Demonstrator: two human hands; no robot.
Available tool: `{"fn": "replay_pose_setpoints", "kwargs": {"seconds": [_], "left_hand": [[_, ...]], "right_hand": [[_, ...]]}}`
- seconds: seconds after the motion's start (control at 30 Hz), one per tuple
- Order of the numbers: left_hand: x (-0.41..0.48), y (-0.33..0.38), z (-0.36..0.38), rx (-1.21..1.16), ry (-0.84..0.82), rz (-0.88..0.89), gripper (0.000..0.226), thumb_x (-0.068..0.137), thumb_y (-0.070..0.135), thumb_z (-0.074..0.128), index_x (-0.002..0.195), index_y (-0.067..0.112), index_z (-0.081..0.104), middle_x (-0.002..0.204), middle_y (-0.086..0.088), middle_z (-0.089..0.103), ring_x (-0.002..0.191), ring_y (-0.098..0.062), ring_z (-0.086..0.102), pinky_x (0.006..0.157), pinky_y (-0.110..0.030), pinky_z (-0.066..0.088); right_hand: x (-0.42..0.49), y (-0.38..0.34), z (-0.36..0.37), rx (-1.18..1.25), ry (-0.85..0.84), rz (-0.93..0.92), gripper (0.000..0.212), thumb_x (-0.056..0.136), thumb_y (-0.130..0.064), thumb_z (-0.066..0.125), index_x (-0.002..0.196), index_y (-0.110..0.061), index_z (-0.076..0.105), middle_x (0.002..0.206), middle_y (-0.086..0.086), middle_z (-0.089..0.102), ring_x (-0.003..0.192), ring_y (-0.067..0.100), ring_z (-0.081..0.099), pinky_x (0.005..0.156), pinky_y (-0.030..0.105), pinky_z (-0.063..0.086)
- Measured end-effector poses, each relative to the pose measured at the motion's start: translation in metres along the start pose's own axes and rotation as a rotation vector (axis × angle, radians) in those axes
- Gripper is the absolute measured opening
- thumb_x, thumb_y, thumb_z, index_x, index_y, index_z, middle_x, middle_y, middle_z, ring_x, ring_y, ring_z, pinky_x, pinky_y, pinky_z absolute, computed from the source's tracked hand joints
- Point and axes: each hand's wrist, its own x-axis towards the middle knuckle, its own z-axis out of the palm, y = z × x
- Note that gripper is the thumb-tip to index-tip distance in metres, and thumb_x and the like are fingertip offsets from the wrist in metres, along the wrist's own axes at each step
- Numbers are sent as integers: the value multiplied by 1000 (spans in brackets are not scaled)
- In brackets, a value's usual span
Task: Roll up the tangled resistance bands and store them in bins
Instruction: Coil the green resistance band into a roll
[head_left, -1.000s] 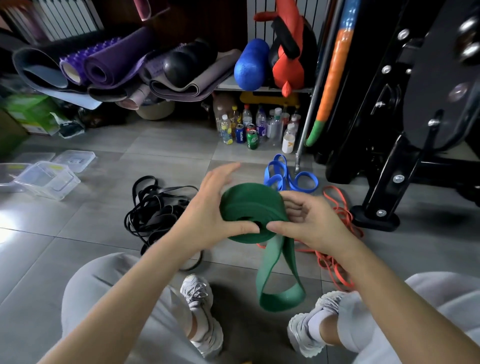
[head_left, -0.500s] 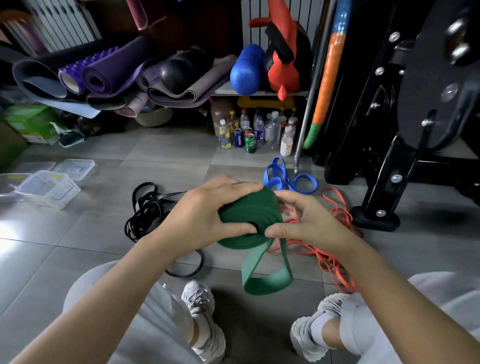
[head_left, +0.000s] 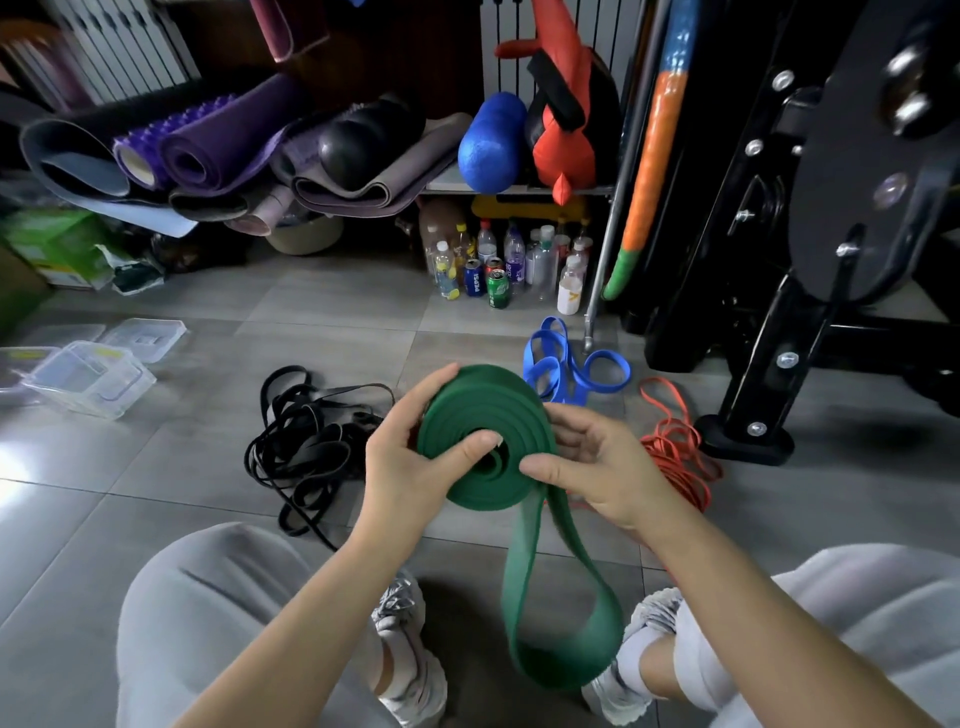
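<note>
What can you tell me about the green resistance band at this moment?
The green band is a wide, flat strap, dark green, matte and rubbery-looking. Most is wound into a flat coil, spiral layers facing the camera, held above the floor. The left hand grips the coil's left rim, thumb across its face; the right hand pinches the right edge. An unrolled loop hangs between the shoes; whether it touches the floor is unclear.

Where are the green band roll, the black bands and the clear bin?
green band roll (head_left: 485, 402), head view, upper windings of the coil.
black bands (head_left: 311, 441), head view, middle of the tangled pile.
clear bin (head_left: 78, 395), head view, its near wall.
</note>
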Motion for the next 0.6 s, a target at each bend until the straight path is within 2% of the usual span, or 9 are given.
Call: {"fn": "replay_pose_setpoints", "kwargs": {"seconds": [0.1,0.13,0.2,0.3,0.37,0.4,0.47,0.53,0.6], "left_hand": [[2,-3,-3,63,-96,13,58,60,39,82,110,39,52,109,18,62,103,-3,60,84,-24,52],[6,0,-7,148,-155,26,58,58,44,78,108,40,49,113,16,59,105,-3,58,86,-28,52],[19,11,-17,424,-299,153,58,58,57,72,106,42,42,125,19,46,114,6,46,92,-26,47],[34,28,-23,844,-678,431,78,66,65,66,133,46,29,135,16,38,122,-1,42,94,-30,46],[36,33,-19,1127,-888,466,87,73,60,64,138,54,6,136,15,40,114,-10,52,88,-34,50],[36,32,-17,1211,-926,469,88,77,59,63,137,57,-1,133,14,42,108,-13,55,85,-35,50],[35,30,-18,1205,-900,467,83,80,57,60,137,59,0,121,9,47,98,-15,58,81,-33,50],[37,29,-21,1006,-822,400,71,77,58,59,137,57,19,113,10,51,91,-12,58,80,-31,49],[35,25,-23,801,-761,315,67,72,60,56,133,53,32,109,14,55,93,-4,57,84,-29,48]], "right_hand": [[-1,-3,-4,-42,31,8,40,67,0,73,100,-19,63,89,-7,74,85,9,70,73,20,53],[-1,-4,-6,-70,22,7,41,68,5,73,100,-18,63,89,-6,74,86,10,70,74,21,53],[0,-6,-8,-159,-16,24,45,67,9,76,100,-18,64,93,-3,74,88,12,70,78,23,53],[2,-9,-4,-286,-74,33,49,63,4,82,98,-26,63,93,-6,72,89,7,69,80,20,50],[4,-9,-3,-350,-74,-6,50,59,-8,84,97,-31,62,91,-9,71,89,8,68,79,22,51],[5,-11,-3,-367,-56,-14,53,58,-11,85,99,-34,60,91,-10,70,88,8,68,78,24,51],[5,-15,-4,-346,-41,6,67,60,-10,86,108,-42,53,93,-11,69,87,9,68,78,32,54],[4,-19,-5,-335,-69,9,76,61,-11,86,114,-46,46,101,-11,69,90,15,68,81,39,55],[2,-25,-10,-338,-91,-9,74,61,-17,87,119,-41,46,107,-10,67,99,14,66,90,35,51]]}}
